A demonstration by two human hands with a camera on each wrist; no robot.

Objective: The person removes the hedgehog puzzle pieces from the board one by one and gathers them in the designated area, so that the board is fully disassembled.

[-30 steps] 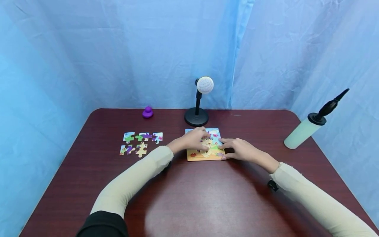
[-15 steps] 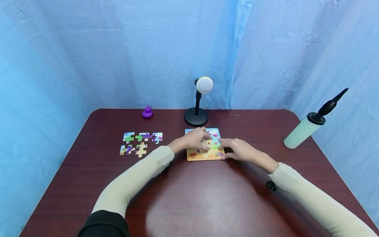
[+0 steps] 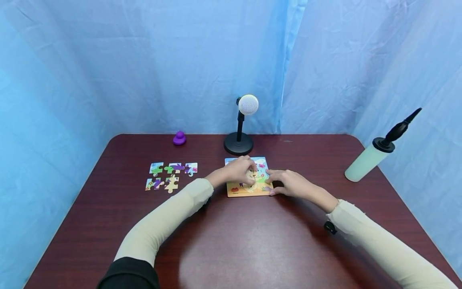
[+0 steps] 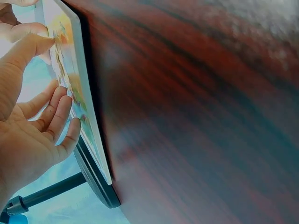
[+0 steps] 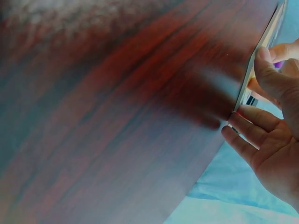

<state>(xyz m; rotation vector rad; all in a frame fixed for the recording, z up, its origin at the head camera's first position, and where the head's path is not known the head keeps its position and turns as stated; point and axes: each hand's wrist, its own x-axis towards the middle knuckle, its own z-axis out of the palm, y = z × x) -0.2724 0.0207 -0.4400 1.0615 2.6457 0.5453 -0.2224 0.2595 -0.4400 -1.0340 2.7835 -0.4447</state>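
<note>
A square jigsaw puzzle board [image 3: 249,190] with a colourful cartoon picture lies flat on the table. My left hand [image 3: 236,170] rests over its left half, thumb and fingers spread on the picture; the left wrist view shows the thumb and fingertips of this hand [image 4: 32,135] touching the board's face. Under the palm, part of the picture is hidden. Along the board's right edge lies my right hand [image 3: 290,182], thumb near the front corner. Seen from the right wrist, its fairly straight fingers [image 5: 252,133] touch the board's rim. Several loose jigsaw pieces [image 3: 171,183] lie to the left.
Behind the board stands a white-headed microphone [image 3: 248,105] on a black round-based stand [image 3: 238,144]. A small purple object [image 3: 179,138] sits at the back left. Near the right edge is a pale green hand pump [image 3: 366,162] with a black nozzle. Blue curtains [image 3: 202,60] surround the table [image 3: 223,249].
Both hands stay in place on the board. The head view has shifted very slightly; the loose pieces and other objects have not moved.
</note>
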